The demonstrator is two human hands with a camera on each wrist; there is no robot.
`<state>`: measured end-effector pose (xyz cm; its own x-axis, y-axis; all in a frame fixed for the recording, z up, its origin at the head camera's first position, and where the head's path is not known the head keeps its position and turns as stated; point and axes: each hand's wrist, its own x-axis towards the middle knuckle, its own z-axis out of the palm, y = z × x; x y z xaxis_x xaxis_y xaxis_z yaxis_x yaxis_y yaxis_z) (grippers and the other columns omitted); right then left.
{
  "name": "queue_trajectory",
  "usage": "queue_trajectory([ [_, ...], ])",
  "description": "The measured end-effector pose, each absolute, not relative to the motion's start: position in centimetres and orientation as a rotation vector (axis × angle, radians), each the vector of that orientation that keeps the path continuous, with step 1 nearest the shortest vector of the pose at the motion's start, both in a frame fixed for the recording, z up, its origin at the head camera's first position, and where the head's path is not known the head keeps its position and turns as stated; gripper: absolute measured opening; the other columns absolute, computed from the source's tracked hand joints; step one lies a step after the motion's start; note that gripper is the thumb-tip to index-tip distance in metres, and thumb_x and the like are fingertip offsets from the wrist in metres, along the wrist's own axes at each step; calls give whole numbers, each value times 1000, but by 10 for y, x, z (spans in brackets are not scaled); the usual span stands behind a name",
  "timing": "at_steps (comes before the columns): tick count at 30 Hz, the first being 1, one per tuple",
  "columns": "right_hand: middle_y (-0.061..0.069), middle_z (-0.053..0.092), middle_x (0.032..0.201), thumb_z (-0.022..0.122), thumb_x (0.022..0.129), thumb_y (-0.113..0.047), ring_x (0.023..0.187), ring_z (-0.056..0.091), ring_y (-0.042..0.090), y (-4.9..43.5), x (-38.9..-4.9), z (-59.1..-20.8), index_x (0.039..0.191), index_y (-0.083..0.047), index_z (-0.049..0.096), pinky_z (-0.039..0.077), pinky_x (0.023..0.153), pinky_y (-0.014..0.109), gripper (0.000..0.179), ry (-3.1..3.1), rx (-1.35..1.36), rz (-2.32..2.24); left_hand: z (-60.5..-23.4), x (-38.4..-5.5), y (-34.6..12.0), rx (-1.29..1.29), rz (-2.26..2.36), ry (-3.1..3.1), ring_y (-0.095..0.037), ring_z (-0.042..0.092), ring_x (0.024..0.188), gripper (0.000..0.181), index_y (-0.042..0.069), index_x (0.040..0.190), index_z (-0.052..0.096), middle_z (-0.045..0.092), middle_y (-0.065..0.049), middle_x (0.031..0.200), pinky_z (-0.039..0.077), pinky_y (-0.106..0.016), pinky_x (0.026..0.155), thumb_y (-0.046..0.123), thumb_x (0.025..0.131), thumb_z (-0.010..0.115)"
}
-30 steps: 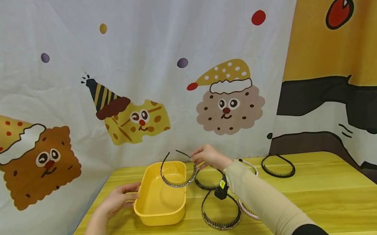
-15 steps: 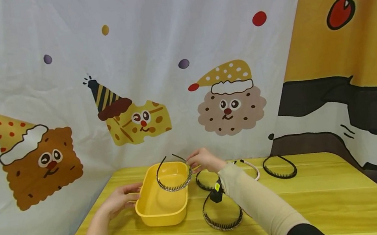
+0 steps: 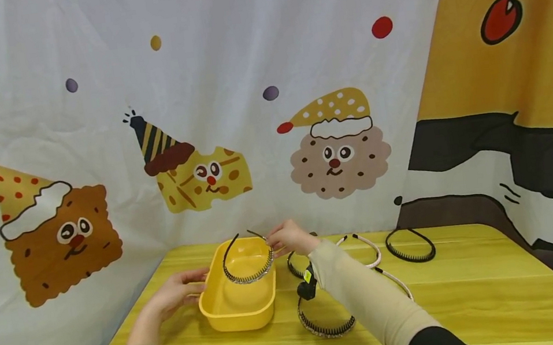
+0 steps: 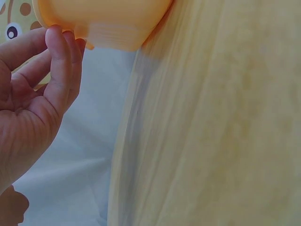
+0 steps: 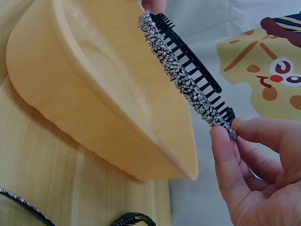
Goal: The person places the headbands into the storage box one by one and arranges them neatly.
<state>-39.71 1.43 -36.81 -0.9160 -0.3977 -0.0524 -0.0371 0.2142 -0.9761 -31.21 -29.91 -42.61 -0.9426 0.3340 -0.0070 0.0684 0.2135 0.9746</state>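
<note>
My right hand (image 3: 289,237) pinches a black toothed headband (image 3: 250,279) by one side, between thumb and fingers. It hangs above the yellow plastic tray (image 3: 238,322), its two ends pointing up and away. Silver sparkling stones cover the headband's outer face (image 5: 181,75) in the right wrist view. At the tray's left side, my left hand (image 3: 179,290) rests its fingertips against the outer wall (image 4: 103,28), fingers slightly bent. The tray's visible inside holds nothing.
Right of the tray lie a glittery black headband (image 3: 329,333) and a black headband (image 3: 294,269), both partly behind my right arm. Farther right are a pale pink headband (image 3: 375,250), another pale one (image 3: 398,280) and a black toothed one (image 3: 414,259). A printed curtain (image 3: 248,36) hangs behind the table.
My right hand has moved left and slightly down, bringing the sparkling headband from the tray's right edge to over its inside. My left hand has stayed at the tray's side.
</note>
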Motion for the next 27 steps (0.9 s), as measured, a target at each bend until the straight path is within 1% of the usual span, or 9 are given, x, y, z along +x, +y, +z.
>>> queue_trajectory([
  [4,20,65,90,62,89,3,66,60,17,9,-392,-369,112,17,62,59,68,36,26,2219,-394,-1759,-427,-312,-299,380,1802,2276,-30,60,110,59,-14,144,31,37,-36,141,52,-43,89,9,98,57],
  [10,22,64,86,60,88,6,62,58,16,5,-387,-368,104,18,64,59,69,38,20,2235,-405,-1752,-429,-314,-300,367,1809,2273,-29,61,109,59,-13,145,31,39,-35,140,53,-41,88,9,98,58],
  [15,18,63,80,62,87,5,60,57,17,3,-389,-371,96,16,65,59,66,37,14,2254,-394,-1743,-429,-314,-301,364,1808,2278,-27,61,109,59,-13,145,31,41,-34,139,53,-41,87,10,97,58],
  [20,14,61,71,64,85,6,57,56,18,0,-390,-374,83,14,65,59,64,38,8,2274,-380,-1741,-429,-315,-300,365,1807,2282,-29,60,111,59,-14,144,31,41,-34,138,53,-41,88,9,97,58],
  [23,12,60,67,65,83,6,55,55,18,-2,-391,-376,75,12,63,58,61,37,10,2293,-378,-1732,-429,-315,-300,365,1810,2277,-32,59,112,58,-14,145,31,39,-35,139,53,-41,88,8,98,57],
  [27,10,58,65,66,83,6,54,56,16,-6,-391,-377,75,10,64,58,59,35,9,2328,-367,-1709,-429,-314,-300,368,1815,2270,-35,58,113,58,-13,145,31,37,-35,141,52,-42,88,8,98,57],
])
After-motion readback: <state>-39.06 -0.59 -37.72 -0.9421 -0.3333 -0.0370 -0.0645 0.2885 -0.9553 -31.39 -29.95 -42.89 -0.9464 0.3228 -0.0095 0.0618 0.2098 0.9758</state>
